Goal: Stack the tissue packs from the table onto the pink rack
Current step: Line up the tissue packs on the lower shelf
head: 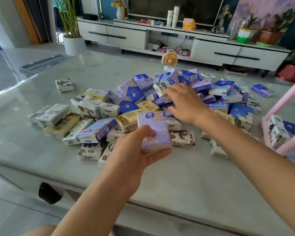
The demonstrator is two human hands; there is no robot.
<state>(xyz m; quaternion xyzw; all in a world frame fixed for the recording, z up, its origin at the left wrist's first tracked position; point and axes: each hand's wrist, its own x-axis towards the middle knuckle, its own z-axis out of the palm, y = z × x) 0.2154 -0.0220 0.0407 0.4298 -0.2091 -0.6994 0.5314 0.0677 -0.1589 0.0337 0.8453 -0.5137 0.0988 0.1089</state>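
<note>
Above heaped tissue packs (126, 106), left hand (134, 150) clamped on lilac pack (154, 132), right hand (186, 103) grip apart, pink rack (283, 99) rightward.

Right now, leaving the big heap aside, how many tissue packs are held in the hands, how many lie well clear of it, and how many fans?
Packs held: 1, the lilac pack in the left hand
Packs clear of the heap: 2, a white pack and a blue pack
Fans: 1, the orange fan
Total: 4
</note>
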